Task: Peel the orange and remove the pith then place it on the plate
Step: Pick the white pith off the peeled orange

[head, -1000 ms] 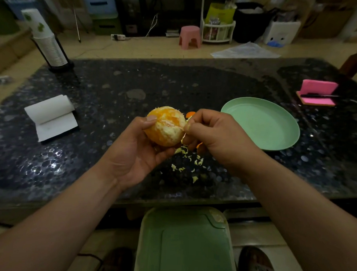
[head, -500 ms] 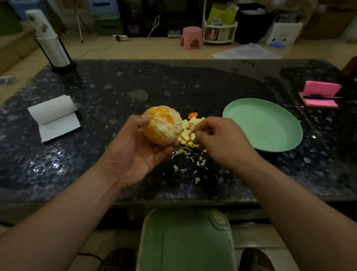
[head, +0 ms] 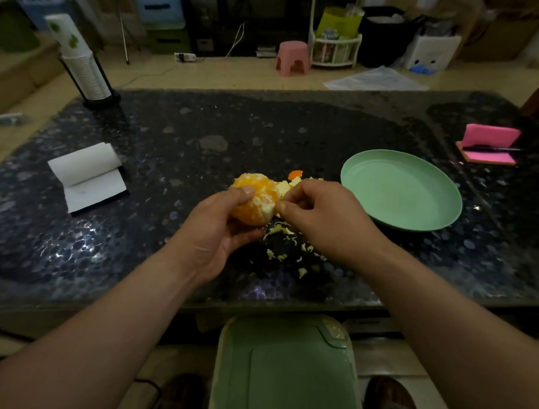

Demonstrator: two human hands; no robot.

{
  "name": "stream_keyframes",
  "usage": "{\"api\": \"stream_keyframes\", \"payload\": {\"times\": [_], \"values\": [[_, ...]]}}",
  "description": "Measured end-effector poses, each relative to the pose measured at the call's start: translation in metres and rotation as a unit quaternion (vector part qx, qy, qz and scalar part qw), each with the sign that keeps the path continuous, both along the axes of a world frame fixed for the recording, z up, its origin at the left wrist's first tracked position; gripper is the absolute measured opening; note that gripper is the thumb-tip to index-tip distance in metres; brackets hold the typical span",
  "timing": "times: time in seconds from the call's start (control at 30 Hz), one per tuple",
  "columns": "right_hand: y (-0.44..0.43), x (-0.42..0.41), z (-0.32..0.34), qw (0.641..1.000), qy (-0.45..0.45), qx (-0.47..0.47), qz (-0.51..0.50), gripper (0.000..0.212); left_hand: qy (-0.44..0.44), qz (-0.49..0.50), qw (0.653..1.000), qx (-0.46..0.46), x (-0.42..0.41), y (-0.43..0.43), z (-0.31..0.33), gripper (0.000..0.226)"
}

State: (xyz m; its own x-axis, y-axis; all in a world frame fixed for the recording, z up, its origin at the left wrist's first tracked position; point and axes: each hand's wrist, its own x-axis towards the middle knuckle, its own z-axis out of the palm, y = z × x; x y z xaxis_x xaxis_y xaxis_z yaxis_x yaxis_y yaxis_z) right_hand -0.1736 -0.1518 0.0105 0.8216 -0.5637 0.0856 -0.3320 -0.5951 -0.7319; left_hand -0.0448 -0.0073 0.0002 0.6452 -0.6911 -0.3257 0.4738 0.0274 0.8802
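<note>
A peeled orange [head: 257, 203] with white pith patches sits in my left hand [head: 217, 230], which grips it from below and the left, thumb on top. My right hand [head: 320, 216] is at the fruit's right side, fingertips pinched together against its surface on a bit of pith. A pile of peel pieces [head: 289, 183] lies just behind the hands, and pith scraps [head: 286, 248] are scattered on the dark table below them. The empty green plate [head: 398, 188] rests to the right of my right hand.
A roll of white paper [head: 87, 174] lies at the left, a cup stack in a holder [head: 83, 63] at the far left corner. A pink block with a dark tool [head: 488, 146] is at the right. A green bin lid [head: 285, 369] sits below the table's near edge.
My right hand dropped away toward the peel pile half a second ago and has come back to the orange's right side. My left hand turned the fruit slightly.
</note>
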Motion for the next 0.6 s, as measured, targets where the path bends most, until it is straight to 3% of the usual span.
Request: {"api": "stream_keyframes", "payload": {"times": [0.37,0.6], "values": [[0.0006,-0.0046,0.0017,0.998,0.008,-0.062,-0.017,0.014,-0.18,0.001,0.983,0.019,-0.005,-0.0025,-0.0052,0.031],[-0.001,-0.0079,0.0006,0.998,-0.017,-0.05,-0.023,0.011,-0.207,-0.018,0.978,0.022,-0.0042,-0.0005,-0.0063,0.038]]}}
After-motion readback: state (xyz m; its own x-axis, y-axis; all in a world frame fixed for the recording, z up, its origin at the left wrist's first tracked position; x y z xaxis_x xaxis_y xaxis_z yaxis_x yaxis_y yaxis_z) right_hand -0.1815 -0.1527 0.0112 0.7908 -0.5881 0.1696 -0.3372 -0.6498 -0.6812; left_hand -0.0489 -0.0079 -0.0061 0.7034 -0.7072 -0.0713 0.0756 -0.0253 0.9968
